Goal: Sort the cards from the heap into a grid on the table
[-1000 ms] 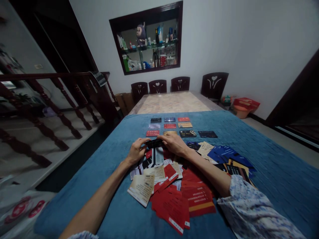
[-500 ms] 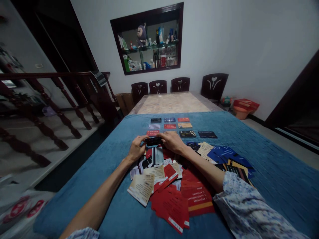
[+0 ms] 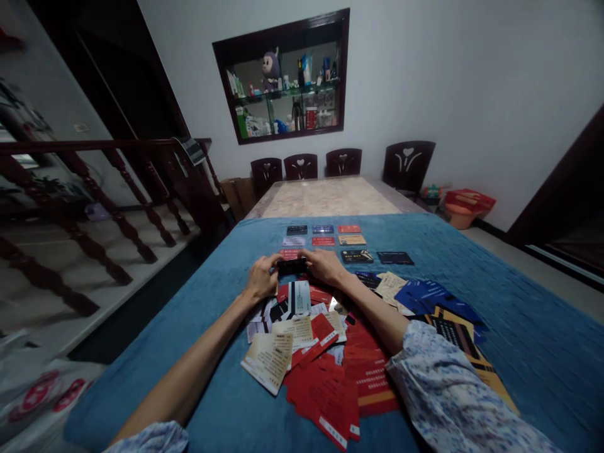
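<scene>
A black card (image 3: 291, 266), or a thin stack of them, is held by its short ends between my two hands. My left hand (image 3: 262, 277) pinches its left end, and my right hand (image 3: 323, 265) grips the right end. Just beyond it lies a red card (image 3: 289, 254), partly covered. Below my hands spreads a loose pile with a silver striped card (image 3: 299, 298), cream cards (image 3: 268, 360) and many red cards (image 3: 325, 390). To the right of my right forearm are fanned blue cards (image 3: 427, 297) and a cream card (image 3: 391, 283).
Cards lie in rows farther off, among them a black card (image 3: 357, 257) and a dark blue card (image 3: 395, 258). A blue cloth (image 3: 212, 371) covers the near table; its bare marbled end (image 3: 325, 196) lies beyond. Chairs (image 3: 301, 167) stand behind, a plastic bag (image 3: 42, 396) at left.
The black card has tilted more edge-on to me, its near edge rising. My right forearm has drawn slightly inward, uncovering more yellow and black cards at right.
</scene>
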Demonstrator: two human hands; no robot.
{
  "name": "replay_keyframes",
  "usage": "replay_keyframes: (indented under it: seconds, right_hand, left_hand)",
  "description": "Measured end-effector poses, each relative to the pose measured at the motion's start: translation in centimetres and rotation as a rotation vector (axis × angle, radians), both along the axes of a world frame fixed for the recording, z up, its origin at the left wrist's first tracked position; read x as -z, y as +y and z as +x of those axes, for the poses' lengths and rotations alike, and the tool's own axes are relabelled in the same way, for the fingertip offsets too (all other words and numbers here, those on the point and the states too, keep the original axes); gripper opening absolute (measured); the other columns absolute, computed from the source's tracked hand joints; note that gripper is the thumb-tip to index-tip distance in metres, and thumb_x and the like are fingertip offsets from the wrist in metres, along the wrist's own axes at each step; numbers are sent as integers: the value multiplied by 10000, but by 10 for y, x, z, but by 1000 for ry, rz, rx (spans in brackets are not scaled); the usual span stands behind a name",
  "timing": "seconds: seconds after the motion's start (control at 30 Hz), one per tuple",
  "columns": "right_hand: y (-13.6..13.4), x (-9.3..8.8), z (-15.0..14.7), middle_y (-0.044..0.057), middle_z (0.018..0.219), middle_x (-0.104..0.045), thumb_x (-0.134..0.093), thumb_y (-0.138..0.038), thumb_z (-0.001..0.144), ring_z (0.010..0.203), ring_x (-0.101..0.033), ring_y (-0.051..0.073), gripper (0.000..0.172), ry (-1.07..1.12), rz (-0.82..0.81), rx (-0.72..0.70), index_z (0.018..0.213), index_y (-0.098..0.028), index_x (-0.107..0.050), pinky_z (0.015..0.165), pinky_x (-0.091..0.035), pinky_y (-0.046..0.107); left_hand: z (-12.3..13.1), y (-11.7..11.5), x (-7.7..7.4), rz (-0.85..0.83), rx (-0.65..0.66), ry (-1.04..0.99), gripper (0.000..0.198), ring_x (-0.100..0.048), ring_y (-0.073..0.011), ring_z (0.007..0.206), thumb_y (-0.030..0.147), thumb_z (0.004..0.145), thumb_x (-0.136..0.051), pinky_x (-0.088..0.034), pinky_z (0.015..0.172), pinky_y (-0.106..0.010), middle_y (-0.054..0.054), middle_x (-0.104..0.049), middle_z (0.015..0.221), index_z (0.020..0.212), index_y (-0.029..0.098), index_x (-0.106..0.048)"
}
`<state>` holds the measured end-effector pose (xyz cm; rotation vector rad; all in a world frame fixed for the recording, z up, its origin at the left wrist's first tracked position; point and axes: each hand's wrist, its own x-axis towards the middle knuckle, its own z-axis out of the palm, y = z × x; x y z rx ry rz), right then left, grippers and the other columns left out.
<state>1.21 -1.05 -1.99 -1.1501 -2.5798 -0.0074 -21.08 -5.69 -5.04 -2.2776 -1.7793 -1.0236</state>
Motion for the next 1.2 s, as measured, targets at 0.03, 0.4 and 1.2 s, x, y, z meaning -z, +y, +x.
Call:
replay_keyframes:
  seconds: [0.03, 0.4, 1.2]
  right_hand:
    - [0, 1, 0, 94, 1056, -714, -462, -225, 941, 911, -666, 233, 391, -1, -2, 1, 1306, -278, -594, 722, -437, 282]
    - [4, 12, 2, 106, 1126, -714, -497, -183, 907, 991, -663, 241, 483, 32, -25, -21, 1380, -269, -546, 806, -466, 313]
    - [0, -6, 4, 156, 1279, -593, -586, -221, 886, 1187, -532, 289, 568, 5, -60, -13, 1437, -181, -455, 906, -438, 382]
  left_hand:
    - [1, 1, 0, -9, -10, 7, 361, -609, -198, 803, 76, 767, -528, -503, 823, -345, -30, -649, 830, 1063, 217, -679]
    - [7, 2, 0, -105, -102, 119, 432, -628, -225, 798, 125, 787, -574, -493, 773, -326, -28, -663, 798, 1207, 228, -602]
    - [15, 6, -19, -173, 35, 35, 570, -630, -243, 947, 113, 755, -616, -492, 888, -383, -69, -707, 1110, 1316, 205, -570]
